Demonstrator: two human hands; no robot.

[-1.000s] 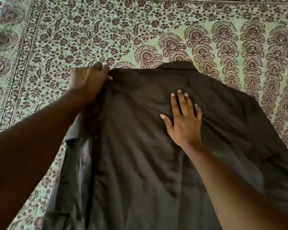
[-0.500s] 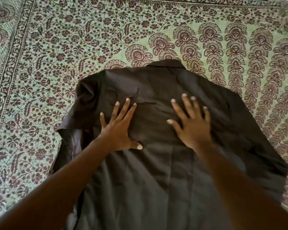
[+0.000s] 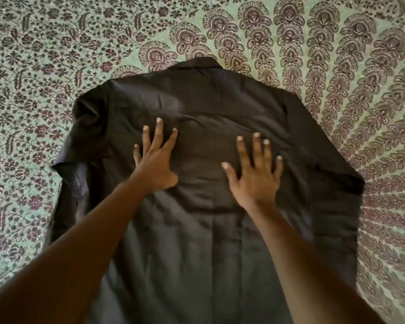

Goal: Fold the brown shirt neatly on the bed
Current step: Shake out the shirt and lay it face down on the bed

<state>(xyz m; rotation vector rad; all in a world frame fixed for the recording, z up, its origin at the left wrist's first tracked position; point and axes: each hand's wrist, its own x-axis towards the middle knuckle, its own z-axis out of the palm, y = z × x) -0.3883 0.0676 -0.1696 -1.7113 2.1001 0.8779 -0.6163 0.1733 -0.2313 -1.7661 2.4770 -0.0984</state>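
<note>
Brown shirt (image 3: 220, 101) lies back-up on the patterned bedspread (image 3: 45, 54), collar at 12 o'clock. Left hand (image 3: 156, 164) and right hand (image 3: 255, 178) press it flat, fingers spread wide. Bunched sleeve (image 3: 80, 148) at 9 o'clock could crease into the fold if left unsmoothed.

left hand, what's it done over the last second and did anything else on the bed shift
The left hand let go of the brown shirt's left shoulder edge, which it had gripped a second ago, and came inward to press flat, fingers spread, on the shirt's back. The right hand stayed flat on the back beside it. The shirt still lies spread, collar away, on the patterned bedspread.
</note>
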